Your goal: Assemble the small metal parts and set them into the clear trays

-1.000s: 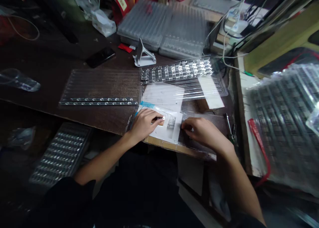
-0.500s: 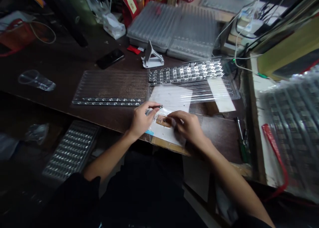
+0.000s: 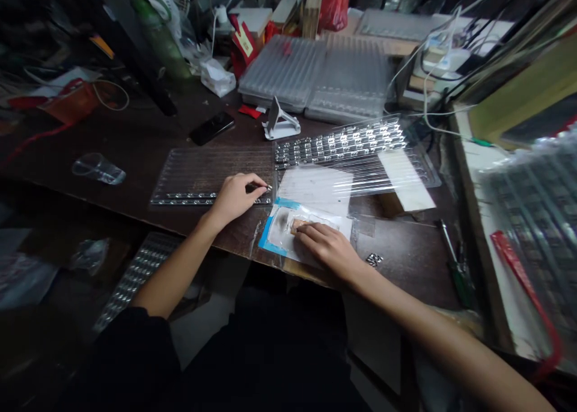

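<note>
My left hand (image 3: pixel 237 200) rests at the edge of a clear plastic tray (image 3: pixel 211 169), over its row of small metal parts (image 3: pixel 189 199). It is shut on thin dark tweezers (image 3: pixel 260 187), whose tip points right. My right hand (image 3: pixel 325 248) lies on a clear bag (image 3: pixel 282 238) holding a white sheet with blue edging. Its fingertips press a small tan piece (image 3: pixel 298 225), which they partly hide.
A clear tray of metal parts (image 3: pixel 340 143) and a white paper sheet (image 3: pixel 314 190) lie beyond the hands. A few loose metal parts (image 3: pixel 374 259) sit right of my right hand. A green-handled screwdriver (image 3: pixel 458 283) lies near the table's right side, beside a stacked clear tray (image 3: pixel 532 220).
My left hand has moved left, off the bag and onto the tray's row of parts. My right hand stays on the tan piece. The view has shifted, showing more of the table.
</note>
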Action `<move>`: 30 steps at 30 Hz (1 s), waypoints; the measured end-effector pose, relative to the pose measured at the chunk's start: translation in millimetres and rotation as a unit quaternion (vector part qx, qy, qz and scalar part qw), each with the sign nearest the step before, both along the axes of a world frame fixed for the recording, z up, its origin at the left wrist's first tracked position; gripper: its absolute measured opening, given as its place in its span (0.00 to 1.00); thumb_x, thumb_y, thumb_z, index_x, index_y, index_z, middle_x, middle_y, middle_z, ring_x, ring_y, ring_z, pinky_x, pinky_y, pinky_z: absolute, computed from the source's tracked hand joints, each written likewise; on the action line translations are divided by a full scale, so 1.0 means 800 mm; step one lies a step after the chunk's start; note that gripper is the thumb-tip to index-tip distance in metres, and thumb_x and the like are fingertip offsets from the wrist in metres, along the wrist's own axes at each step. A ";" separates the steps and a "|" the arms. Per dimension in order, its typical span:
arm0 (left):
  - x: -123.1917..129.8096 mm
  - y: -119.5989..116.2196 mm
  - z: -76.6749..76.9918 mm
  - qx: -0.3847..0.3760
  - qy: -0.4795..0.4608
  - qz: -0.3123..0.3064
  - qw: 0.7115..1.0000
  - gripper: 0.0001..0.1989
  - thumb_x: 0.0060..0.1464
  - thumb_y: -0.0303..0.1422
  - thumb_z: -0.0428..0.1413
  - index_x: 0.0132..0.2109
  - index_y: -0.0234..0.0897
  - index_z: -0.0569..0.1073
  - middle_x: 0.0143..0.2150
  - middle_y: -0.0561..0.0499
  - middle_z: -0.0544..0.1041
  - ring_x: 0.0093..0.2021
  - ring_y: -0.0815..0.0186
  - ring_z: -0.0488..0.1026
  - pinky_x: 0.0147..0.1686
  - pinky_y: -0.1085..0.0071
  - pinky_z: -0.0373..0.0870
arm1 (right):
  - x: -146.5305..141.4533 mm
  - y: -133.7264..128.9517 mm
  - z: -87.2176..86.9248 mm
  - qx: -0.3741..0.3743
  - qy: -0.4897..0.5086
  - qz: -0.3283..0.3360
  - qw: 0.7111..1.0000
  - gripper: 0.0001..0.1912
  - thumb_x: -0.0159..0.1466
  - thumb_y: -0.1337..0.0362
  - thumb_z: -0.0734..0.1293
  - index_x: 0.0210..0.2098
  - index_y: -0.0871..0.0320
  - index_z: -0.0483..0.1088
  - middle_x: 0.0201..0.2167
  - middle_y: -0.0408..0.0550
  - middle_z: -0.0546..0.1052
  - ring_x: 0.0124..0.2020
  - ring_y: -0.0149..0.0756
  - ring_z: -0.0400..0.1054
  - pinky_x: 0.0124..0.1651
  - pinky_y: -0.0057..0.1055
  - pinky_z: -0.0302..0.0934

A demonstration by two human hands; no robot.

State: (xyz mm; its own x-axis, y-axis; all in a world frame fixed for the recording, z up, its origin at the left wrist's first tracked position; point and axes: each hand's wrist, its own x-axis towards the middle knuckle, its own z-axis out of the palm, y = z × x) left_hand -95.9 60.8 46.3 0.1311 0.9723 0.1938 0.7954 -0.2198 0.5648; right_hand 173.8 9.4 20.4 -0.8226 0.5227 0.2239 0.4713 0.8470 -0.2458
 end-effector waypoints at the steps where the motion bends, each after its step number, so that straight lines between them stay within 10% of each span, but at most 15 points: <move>1: 0.002 0.001 -0.002 -0.004 0.016 -0.011 1.000 0.06 0.57 0.34 0.58 0.38 0.40 0.80 0.40 0.50 0.82 0.42 0.60 0.77 0.48 0.62 0.69 | 0.001 0.001 0.001 -0.011 0.007 -0.004 1.000 0.15 0.70 0.73 0.58 0.50 0.59 0.72 0.48 0.55 0.77 0.47 0.43 0.72 0.48 0.39 0.71; 6: 0.001 0.004 -0.002 -0.018 0.084 -0.031 0.996 0.07 0.58 0.35 0.57 0.38 0.42 0.80 0.41 0.51 0.82 0.44 0.58 0.76 0.52 0.59 0.65 | 0.020 0.008 0.017 -0.042 0.069 -0.073 0.994 0.18 0.69 0.71 0.58 0.55 0.56 0.70 0.59 0.55 0.72 0.55 0.43 0.69 0.53 0.41 0.69; 15: -0.004 0.000 0.018 -0.033 0.181 -0.053 0.981 0.12 0.59 0.38 0.53 0.40 0.43 0.81 0.45 0.50 0.81 0.48 0.55 0.75 0.54 0.57 0.61 | 0.129 -0.009 0.079 -0.126 -0.075 -0.218 0.965 0.09 0.66 0.62 0.65 0.43 0.56 0.75 0.38 0.48 0.80 0.36 0.40 0.75 0.37 0.33 0.66; 30: 0.071 0.072 0.022 0.088 0.149 -0.023 0.985 0.06 0.55 0.32 0.59 0.39 0.40 0.80 0.41 0.45 0.79 0.44 0.53 0.72 0.50 0.55 0.63 | 0.137 -0.019 0.036 -0.187 0.028 -0.195 0.962 0.09 0.67 0.69 0.62 0.38 0.57 0.75 0.35 0.50 0.79 0.35 0.39 0.74 0.39 0.32 0.68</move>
State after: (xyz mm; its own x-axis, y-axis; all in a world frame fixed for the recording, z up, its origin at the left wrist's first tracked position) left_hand -39.0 118.7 64.0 0.2515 0.9184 0.3054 0.9069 -0.3338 0.2572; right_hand 283.5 -6.1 49.0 -0.5390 0.8423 -0.0023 0.7132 0.4550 -0.5333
